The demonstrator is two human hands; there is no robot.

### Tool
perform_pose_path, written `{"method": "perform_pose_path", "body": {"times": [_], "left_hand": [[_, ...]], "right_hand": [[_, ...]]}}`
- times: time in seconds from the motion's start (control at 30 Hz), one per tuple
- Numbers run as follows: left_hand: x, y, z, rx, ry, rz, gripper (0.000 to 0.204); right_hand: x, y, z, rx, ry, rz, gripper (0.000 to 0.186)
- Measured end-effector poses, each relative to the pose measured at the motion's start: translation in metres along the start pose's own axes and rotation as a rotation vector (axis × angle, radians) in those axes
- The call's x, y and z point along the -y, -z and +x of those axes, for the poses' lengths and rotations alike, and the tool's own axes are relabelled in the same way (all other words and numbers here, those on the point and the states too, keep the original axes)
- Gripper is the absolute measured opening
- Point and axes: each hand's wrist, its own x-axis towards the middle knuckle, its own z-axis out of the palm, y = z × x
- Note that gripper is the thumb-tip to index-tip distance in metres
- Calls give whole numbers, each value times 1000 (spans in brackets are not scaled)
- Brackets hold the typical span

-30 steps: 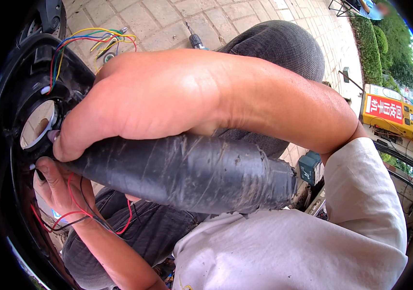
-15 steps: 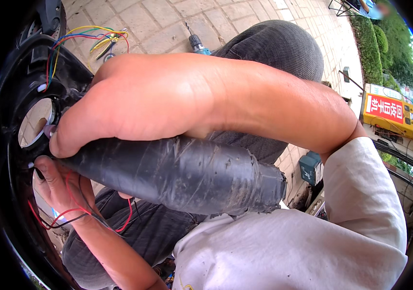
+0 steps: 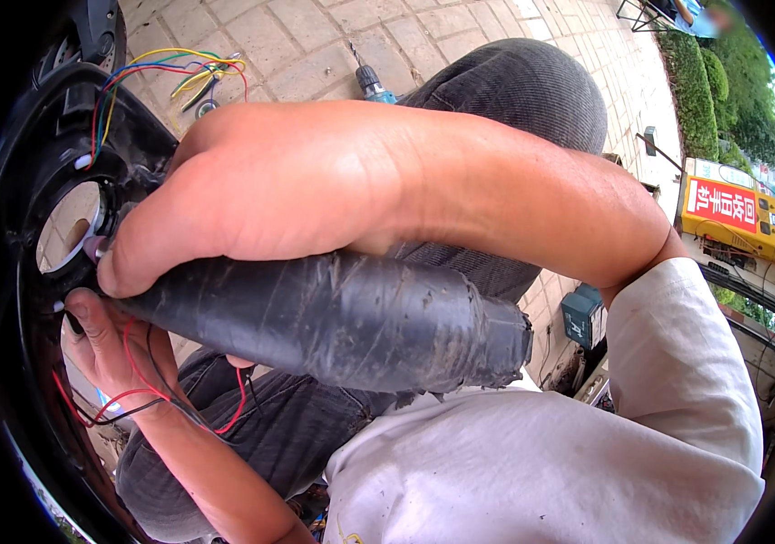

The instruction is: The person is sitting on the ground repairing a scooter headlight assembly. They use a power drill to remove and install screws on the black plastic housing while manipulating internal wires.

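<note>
My right hand [image 3: 215, 204] reaches across from the right and is closed round a rotary grinder [image 3: 342, 317] wrapped in scuffed black tape. Its thumb lies near the nose, and its other fingers are mostly hidden. A pinkish grinding tip [image 3: 93, 247] pokes out at the edge of a round hole in a curved black plastic panel [image 3: 29, 218]. Below the nose, my left hand [image 3: 124, 349] grips the panel beside the hole, thumb uppermost; its other fingers are partly hidden. Red and black wires [image 3: 156, 392] hang over my left wrist.
Coloured wires [image 3: 170, 65] run from the panel to pliers [image 3: 201, 86] on the paving [image 3: 297, 45]. A cordless drill [image 3: 372, 83] lies beyond my knee [image 3: 523, 91]. A teal battery-like box [image 3: 584, 315] stands at right, and a yellow box with a red sign [image 3: 736, 204] farther off.
The grinder's rear end has risen slightly, and its tip has shifted a little to the right along the hole's edge. Both hands keep their hold.
</note>
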Motion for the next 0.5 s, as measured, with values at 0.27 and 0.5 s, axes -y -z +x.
{"method": "perform_pose_path", "body": {"times": [0.27,0.5], "left_hand": [[-3,-11,-6,-23,17,35,59],[1,-5,-3,-85,8,39,56]], "right_hand": [[-1,0,1,9,32,23,38],[1,-1,-2,34,54,-10,39]]}}
